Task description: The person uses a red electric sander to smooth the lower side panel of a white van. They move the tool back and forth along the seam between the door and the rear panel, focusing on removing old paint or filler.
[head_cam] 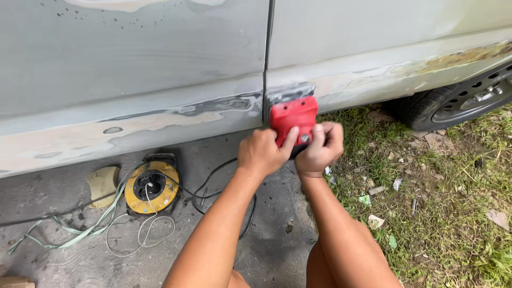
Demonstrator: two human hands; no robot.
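Together, hands (290, 149) grip red sander (293, 117).

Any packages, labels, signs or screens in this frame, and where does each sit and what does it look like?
No signs, screens or whole packages show.
Label: a yellow round face on the black cable reel, on the concrete below the car door; its print is too small to tell.
Pale scraps lie in the grass at right, perhaps wrapper bits.
The red sander, held by the left hand and right hand, shows no label.
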